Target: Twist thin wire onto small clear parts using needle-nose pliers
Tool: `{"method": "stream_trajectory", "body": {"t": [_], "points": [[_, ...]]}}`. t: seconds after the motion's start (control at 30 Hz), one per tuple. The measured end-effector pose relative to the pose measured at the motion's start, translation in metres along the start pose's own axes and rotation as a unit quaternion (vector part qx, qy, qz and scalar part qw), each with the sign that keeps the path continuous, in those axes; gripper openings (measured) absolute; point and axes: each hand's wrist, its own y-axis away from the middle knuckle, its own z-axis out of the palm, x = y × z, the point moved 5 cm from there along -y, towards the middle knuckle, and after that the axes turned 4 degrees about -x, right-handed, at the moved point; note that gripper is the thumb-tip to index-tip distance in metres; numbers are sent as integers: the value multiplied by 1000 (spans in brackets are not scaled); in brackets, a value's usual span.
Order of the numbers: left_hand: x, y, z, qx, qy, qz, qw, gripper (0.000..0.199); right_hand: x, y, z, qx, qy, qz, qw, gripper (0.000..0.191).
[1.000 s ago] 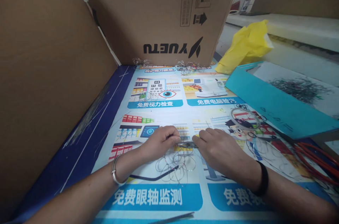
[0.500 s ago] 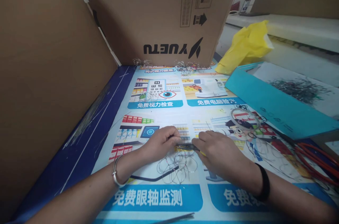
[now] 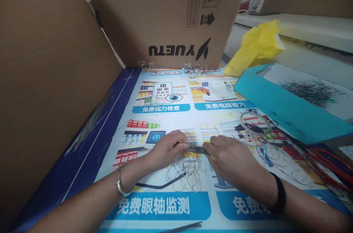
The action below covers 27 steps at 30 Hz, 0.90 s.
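Observation:
My right hand (image 3: 226, 152) is closed around the handles of a pair of pliers (image 3: 196, 149), whose jaws point left. The jaw tips reach the fingers of my left hand (image 3: 171, 147). That hand is pinched on thin wire (image 3: 190, 168), which hangs below in a loose tangle of loops. Exactly how the jaws meet the wire is too small to make out. Under the tangle, a dark curved shape is on the printed sheet (image 3: 200, 203) that covers the table.
A cardboard box (image 3: 165, 12) stands behind, with wire tangles (image 3: 194, 70) at its foot. To the right are a teal box (image 3: 286, 110) holding many short wire pieces (image 3: 311, 91), a yellow bag (image 3: 253, 49), a clear ring (image 3: 255, 122) and orange cord (image 3: 328, 167). Thin strands (image 3: 89, 126) lie left.
My right hand has shifted slightly, and the pliers have turned a little, their jaws still at my left fingers. The left hand stays nearly in place; the wire loops have moved slightly.

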Motion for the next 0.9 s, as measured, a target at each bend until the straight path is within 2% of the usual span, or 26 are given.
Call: {"method": "stream_trajectory", "body": {"t": [0.27, 0.9], "points": [[0, 1, -2, 18, -7, 21, 1000, 17, -1, 1, 0, 20, -1, -16, 1000, 13], [2, 1, -1, -17, 1, 57, 998, 20, 4, -3, 3, 55, -12, -70, 996, 13]]}}
